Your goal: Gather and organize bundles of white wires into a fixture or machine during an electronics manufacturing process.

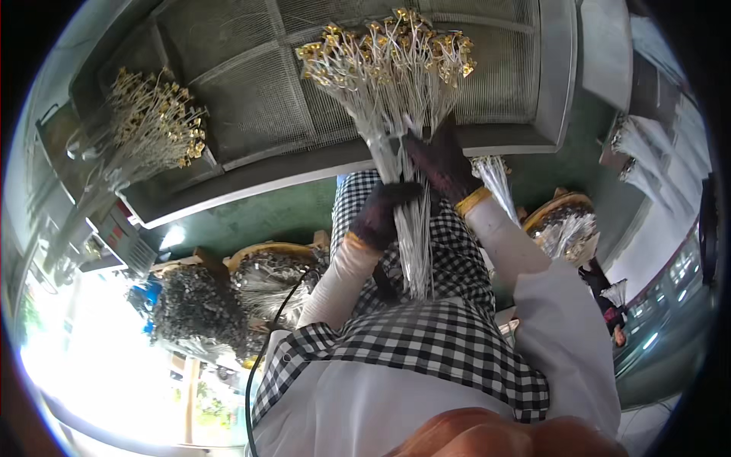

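A thick bundle of thin silvery stems with small gold-coloured tips [388, 65] stands in front of me, fanned out at the top and narrow below. My left hand [381, 215], in a dark glove with a yellow cuff, is wrapped round the lower stems. Just above it and to the right, my right hand [445, 164], gloved the same way, closes on the side of the bundle; its fingertips are partly hidden among the stems. The stem ends hang over my checked apron [449, 327].
A dark mesh-topped bench [251, 99] with a pale front edge lies ahead. More gold-tipped stems [156, 114] rest at its left end. Round baskets with stems [270, 263] stand lower left, another basket [563, 202] at right. Silvery bundles [647, 160] lie far right, near another person [613, 316].
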`<state>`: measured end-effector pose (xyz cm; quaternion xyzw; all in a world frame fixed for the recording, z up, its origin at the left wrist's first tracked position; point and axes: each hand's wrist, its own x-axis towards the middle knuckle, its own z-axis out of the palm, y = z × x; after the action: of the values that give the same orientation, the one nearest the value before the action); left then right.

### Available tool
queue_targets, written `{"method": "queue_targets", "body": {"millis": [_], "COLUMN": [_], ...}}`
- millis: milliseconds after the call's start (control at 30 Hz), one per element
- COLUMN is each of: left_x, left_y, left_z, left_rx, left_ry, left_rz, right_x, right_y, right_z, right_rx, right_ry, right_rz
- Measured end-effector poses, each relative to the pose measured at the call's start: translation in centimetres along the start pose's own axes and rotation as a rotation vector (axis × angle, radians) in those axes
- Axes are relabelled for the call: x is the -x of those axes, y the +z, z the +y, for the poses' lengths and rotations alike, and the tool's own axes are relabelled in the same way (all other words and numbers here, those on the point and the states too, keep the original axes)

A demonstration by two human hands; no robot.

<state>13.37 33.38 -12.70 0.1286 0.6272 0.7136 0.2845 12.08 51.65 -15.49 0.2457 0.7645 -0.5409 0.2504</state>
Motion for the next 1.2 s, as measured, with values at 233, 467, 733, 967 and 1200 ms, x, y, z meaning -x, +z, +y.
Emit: {"method": "queue_targets", "body": {"millis": [233, 467, 733, 967, 1200], "left_x": [-3.5, -6.6, -10.9, -4.3, -2.8], "left_y": [-3.0, -4.1, -2.3, -2.9, -4.9], "left_z": [5.8, 12.7, 7.0, -2.1, -4.5], "left_rx": [-0.427, -0.455, -1.108, 0.062, 0.962], "left_ry": [0.160, -0.506, -0.864, -0.400, -0.875], "left_rz": [-0.085, 0.175, -0.046, 0.453, 0.221], "right_x": [-1.6, -2.5, -7.3, -7.4, -7.2], "right_y": [1.6, 5.3, 3.9, 3.6, 3.9], "right_z": [-4.3, -5.3, -5.4, -0.8, -0.7], "right_rx": [-0.208, -0.655, -1.350, -1.228, -1.021], "right_ry": [0.138, -0.106, 0.412, 0.360, 0.591], "right_rz": [0.023, -0.118, -0.517, -0.548, -0.334]}}
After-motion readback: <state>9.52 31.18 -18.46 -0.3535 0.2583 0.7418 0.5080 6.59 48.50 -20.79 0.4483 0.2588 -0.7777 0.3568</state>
